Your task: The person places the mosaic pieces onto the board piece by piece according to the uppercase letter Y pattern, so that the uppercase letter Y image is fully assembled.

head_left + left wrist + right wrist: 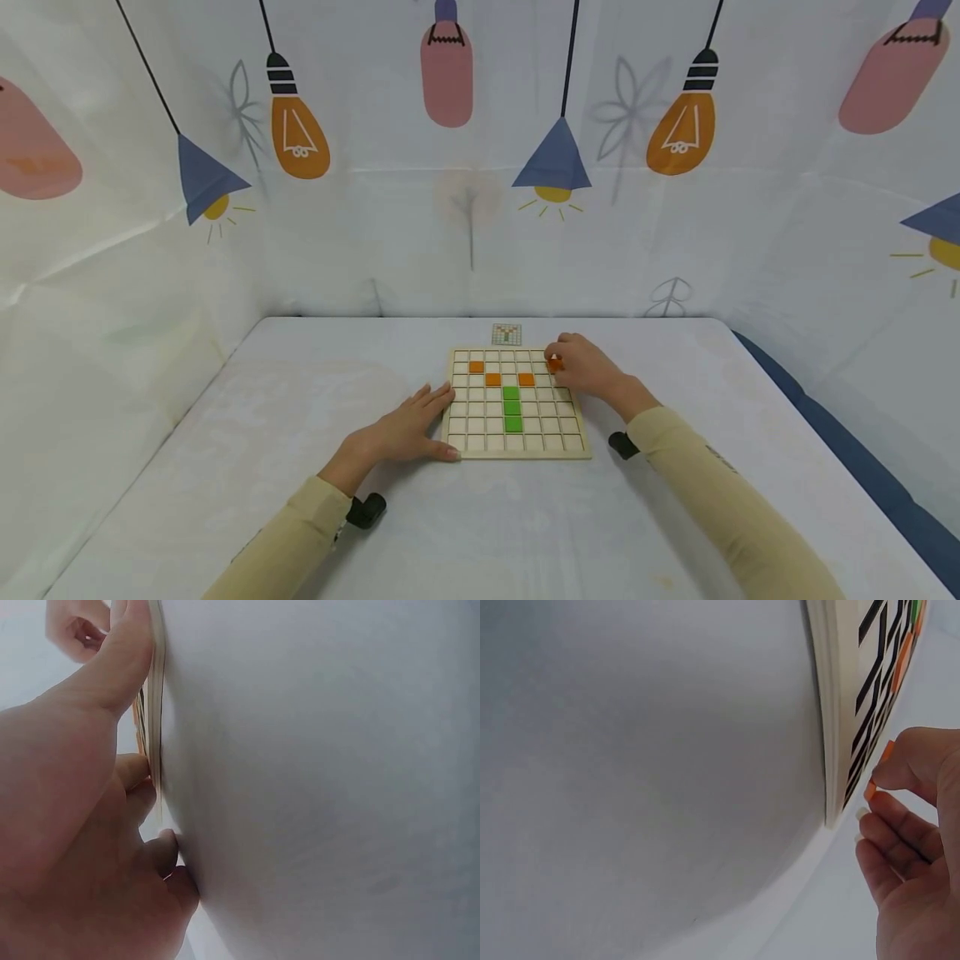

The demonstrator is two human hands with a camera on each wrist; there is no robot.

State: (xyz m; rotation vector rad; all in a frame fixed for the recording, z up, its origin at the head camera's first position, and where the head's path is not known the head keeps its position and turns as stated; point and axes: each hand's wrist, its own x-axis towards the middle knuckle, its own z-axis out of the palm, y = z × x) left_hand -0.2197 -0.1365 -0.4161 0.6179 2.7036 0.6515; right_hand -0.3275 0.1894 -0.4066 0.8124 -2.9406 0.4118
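A square wooden grid board [525, 455] lies flat on the table. Three orange tiles [492, 380] sit in its upper rows, and three green tiles [512, 407] form a column near the middle. My left hand [408, 429] rests against the board's left edge, fingers spread, thumb at the lower left corner. At the upper right of the grid, my right hand [588, 367] pinches another orange tile [885, 761] between thumb and index finger. In the right wrist view that tile is tilted beside the board's corner; whether it touches the grid I cannot tell.
A small pattern card [506, 335] lies just beyond the board's far edge. The white-covered table [300, 367] meets a printed cloth backdrop [360, 242] at the back. Dark blue fabric [847, 442] runs along the right side.
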